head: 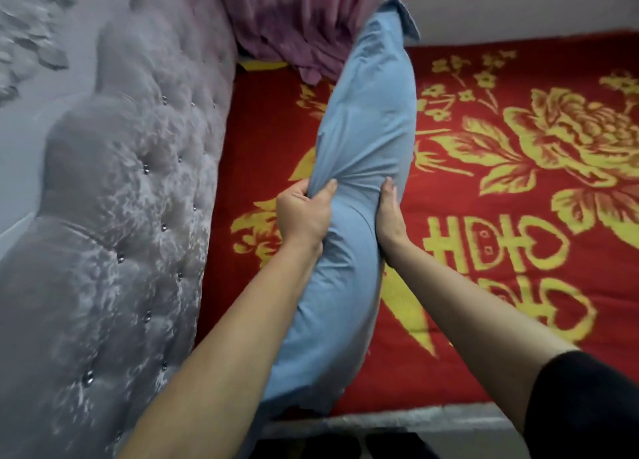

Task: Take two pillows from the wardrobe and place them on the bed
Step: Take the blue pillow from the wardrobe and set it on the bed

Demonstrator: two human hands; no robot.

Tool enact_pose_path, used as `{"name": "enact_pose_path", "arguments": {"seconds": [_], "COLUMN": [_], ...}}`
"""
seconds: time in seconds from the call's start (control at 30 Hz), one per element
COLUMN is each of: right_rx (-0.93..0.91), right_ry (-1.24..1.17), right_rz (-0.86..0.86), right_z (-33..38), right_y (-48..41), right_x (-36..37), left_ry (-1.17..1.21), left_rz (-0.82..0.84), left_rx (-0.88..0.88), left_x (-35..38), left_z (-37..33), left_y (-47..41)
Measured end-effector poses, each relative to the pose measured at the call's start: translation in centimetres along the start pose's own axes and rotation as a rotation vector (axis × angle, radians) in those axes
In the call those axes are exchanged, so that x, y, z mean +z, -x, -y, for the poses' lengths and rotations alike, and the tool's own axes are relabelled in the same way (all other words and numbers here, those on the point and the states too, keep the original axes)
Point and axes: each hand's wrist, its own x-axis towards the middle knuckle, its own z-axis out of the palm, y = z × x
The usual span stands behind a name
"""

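Observation:
A long light-blue pillow (363, 137) is held up on edge over the bed (501, 216), which is covered by a red blanket with yellow flowers and characters. My left hand (302, 214) pinches a fold of the pillow's cloth on its left side. My right hand (390, 216) presses flat against its right side, fingers extended along the fabric. The pillow's lower end hangs near the bed's front edge. Only this one pillow shows.
A grey tufted headboard (131, 199) with shiny studs runs along the left of the bed. A pink curtain (294, 19) hangs down at the far corner. A grey bed frame edge (397, 420) lies along the bottom.

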Motion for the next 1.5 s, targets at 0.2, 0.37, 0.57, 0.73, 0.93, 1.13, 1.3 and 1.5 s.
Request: {"name": "enact_pose_path", "arguments": {"seconds": [0.2,0.37,0.57,0.73,0.93,1.13,1.3,1.5], "right_rx": [-0.177,-0.050,-0.237,-0.345,-0.673,-0.187,0.144,-0.193], "right_ry": [0.206,0.674,0.954,0.999,1.008,0.892,0.512,0.597], "right_rz": [0.069,0.344,0.479,0.549,0.461,-0.063,-0.091,-0.261], "right_z": [-1.8,-11.7,-22.3,-23.3,-20.3,-20.6,-22.2,-20.6], "right_y": [-4.5,-6.2,-4.8,-6.5,-9.2,-11.3,-11.8,-9.8], "right_x": [2.9,6.8,14.1,17.1,11.7,7.4,6.3,8.3], "left_ry": [0.236,-0.360,-0.699,-0.726,-0.836,-0.866,-0.532,-0.804], "left_rz": [-0.040,0.044,-0.028,0.016,-0.068,-0.189,-0.271,-0.464], "left_rx": [-0.172,-0.320,-0.426,-0.405,-0.474,-0.330,-0.331,-0.052], "left_x": [-0.4,-4.0,-14.3,-17.7,-17.2,-17.4,-17.3,-16.4], "left_z": [3.2,13.9,25.8,31.5,33.9,33.3,32.1,28.6], "left_y": [-7.0,-11.5,-13.6,-13.4,-14.1,-13.4,-16.0,-16.5]}}
